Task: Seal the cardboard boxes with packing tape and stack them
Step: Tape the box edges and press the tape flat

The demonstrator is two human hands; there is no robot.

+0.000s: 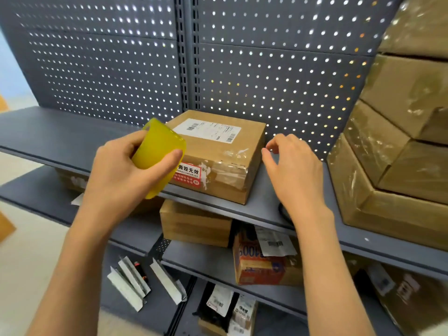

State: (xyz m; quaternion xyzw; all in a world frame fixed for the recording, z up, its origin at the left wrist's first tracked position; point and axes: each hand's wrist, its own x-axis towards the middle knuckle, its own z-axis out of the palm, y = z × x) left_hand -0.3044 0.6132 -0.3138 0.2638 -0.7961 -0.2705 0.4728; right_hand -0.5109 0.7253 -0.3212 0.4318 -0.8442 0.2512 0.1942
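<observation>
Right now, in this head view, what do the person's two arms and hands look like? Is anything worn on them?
Both forearms are bare up to the bottom edge of the picture: no sleeves show. The left hand and the right hand wear no gloves, and I see no ring, watch or bracelet on either wrist. The nails look short and unpainted. No markings or cables are visible.

Left hand (126, 170): raised, forearm bare, fingers and thumb curled round a yellow translucent roll of packing tape (157, 151).
Right hand (293, 166): raised, holds nothing, fingers loosely bent, thumb and forefinger nearly touching.
</observation>
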